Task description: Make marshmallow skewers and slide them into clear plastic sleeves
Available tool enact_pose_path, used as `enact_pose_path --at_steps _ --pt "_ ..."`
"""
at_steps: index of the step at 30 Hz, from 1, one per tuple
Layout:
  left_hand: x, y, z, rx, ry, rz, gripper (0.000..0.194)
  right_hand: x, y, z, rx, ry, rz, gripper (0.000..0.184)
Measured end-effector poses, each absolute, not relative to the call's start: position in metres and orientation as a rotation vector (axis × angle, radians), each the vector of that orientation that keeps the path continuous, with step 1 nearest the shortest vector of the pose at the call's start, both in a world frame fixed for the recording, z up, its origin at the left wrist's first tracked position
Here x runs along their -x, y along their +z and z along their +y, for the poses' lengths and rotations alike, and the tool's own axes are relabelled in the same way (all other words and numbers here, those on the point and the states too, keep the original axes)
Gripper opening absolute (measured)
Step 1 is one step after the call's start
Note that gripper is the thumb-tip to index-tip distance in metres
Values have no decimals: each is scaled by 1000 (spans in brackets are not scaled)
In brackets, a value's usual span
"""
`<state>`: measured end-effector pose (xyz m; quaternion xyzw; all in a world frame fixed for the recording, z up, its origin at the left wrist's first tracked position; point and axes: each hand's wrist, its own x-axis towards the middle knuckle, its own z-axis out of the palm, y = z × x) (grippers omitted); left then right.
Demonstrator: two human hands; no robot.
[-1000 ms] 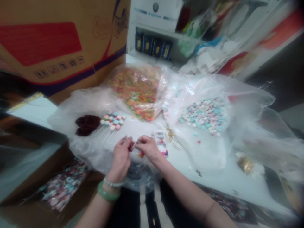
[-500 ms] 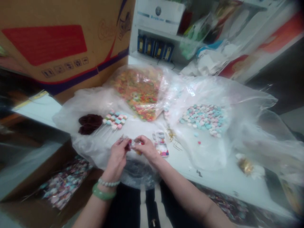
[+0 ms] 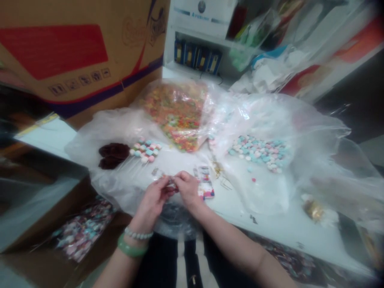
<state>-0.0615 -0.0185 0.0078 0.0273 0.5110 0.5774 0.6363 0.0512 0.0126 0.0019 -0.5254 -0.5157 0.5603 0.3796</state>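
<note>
My left hand (image 3: 155, 197) and my right hand (image 3: 187, 189) meet at the fingertips over the near part of the table. Both are closed in a pinch on a small clear plastic wrapper (image 3: 156, 173), part of which shows beyond my left fingers; its contents are hidden. Just right of my right hand lies a sheet of printed labels (image 3: 207, 187). Gold twist ties (image 3: 220, 171) are scattered beside it. Beyond my left hand, skewered pastel candies (image 3: 146, 151) lie in a cluster on thin sticks. A dark brown fabric bundle (image 3: 114, 155) touches their left side.
A large bag of orange and green candies (image 3: 180, 116) stands at the back, with loose pastel candies (image 3: 261, 152) on plastic to its right. A big cardboard box (image 3: 120, 52) rises at the left. An open carton (image 3: 36, 236) of wrapped candies sits low left.
My fingertips have come closer together, and the red piece seen between them before is now hidden. The left hand has turned slightly inward. The view has shifted a little.
</note>
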Motion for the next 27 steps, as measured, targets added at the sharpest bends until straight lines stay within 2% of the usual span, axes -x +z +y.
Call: enact_pose_path --at_steps 3,6,11,15,18,23,27 --pt "60 5 -18 -69 1383 1177 10 -56 -4 9 1340 1231 -1504 25" --pt "61 4 -15 -107 1400 1210 12 -61 -7 11 1323 1273 -1495 27" --pt "57 1 -14 -151 1443 1243 20 -63 5 25 1307 1538 -1410 25" --pt "54 -1 -17 -159 1451 1194 29 -62 17 30 1139 1892 -1126 26" --pt "54 3 -17 -121 1454 1107 29 -62 20 27 1060 2012 -953 26" --pt "54 13 -17 -119 1488 1145 28 -59 18 23 1153 1800 -1105 20" --pt "53 11 -20 -196 1462 1186 29 -58 12 23 1290 1438 -1436 5"
